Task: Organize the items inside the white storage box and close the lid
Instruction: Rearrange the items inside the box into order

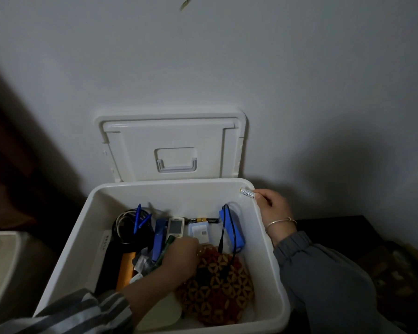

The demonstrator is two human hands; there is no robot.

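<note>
Nearest me, my left hand [179, 257] is down inside the white storage box [68, 256], beside a patterned woven mat [215, 283]. Its fingers curl out of sight, and I cannot tell whether they grip the dark green pen [167, 245] touching them. Beyond lie a blue stapler [159, 233], a white remote [175, 227] and a blue power bank [234, 230]. At the box's far right rim my right hand [273, 208] pinches a battery [247, 193]. The lid [171, 141] stands open against the wall.
</note>
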